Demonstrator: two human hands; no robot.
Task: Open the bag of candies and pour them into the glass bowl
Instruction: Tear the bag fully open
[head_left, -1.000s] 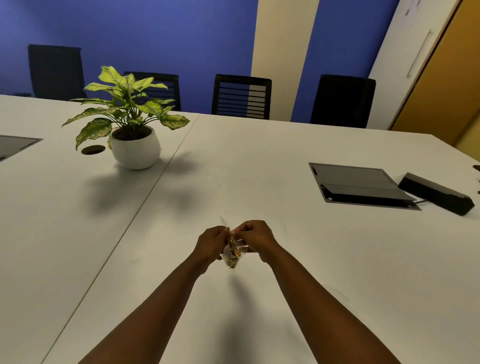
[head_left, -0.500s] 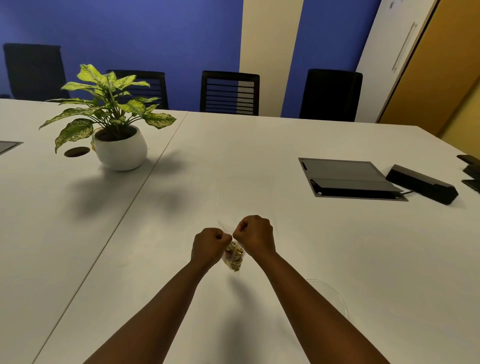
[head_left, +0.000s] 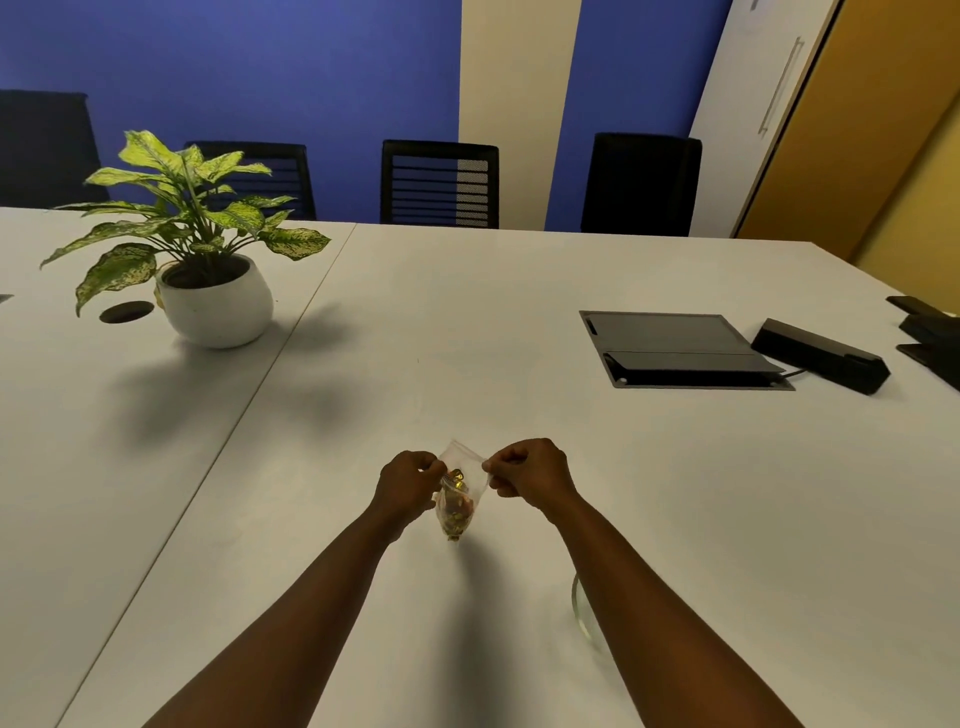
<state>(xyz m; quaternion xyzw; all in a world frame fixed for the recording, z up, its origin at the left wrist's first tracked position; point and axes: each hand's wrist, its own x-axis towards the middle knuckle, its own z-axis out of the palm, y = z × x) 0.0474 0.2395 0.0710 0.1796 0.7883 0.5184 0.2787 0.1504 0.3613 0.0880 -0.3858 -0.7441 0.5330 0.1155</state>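
A small clear plastic bag of candies (head_left: 456, 506) hangs between my two hands above the white table (head_left: 467, 338). My left hand (head_left: 408, 480) pinches the bag's top left edge and my right hand (head_left: 530, 473) pinches its top right edge. The top of the bag is spread apart between them. Gold and reddish candies sit in its lower part. The glass bowl (head_left: 581, 608) stands on the table near me, mostly hidden under my right forearm; only a piece of its rim shows.
A potted plant in a white pot (head_left: 215, 301) stands at the far left beside a round cable hole (head_left: 126, 312). A grey cable hatch (head_left: 680, 348) and a black box (head_left: 818, 353) lie at the right. Black chairs (head_left: 439, 182) line the far side.
My hands were pressed together on the bag's top; now they have drawn apart sideways and the bag's mouth is stretched wider between them.
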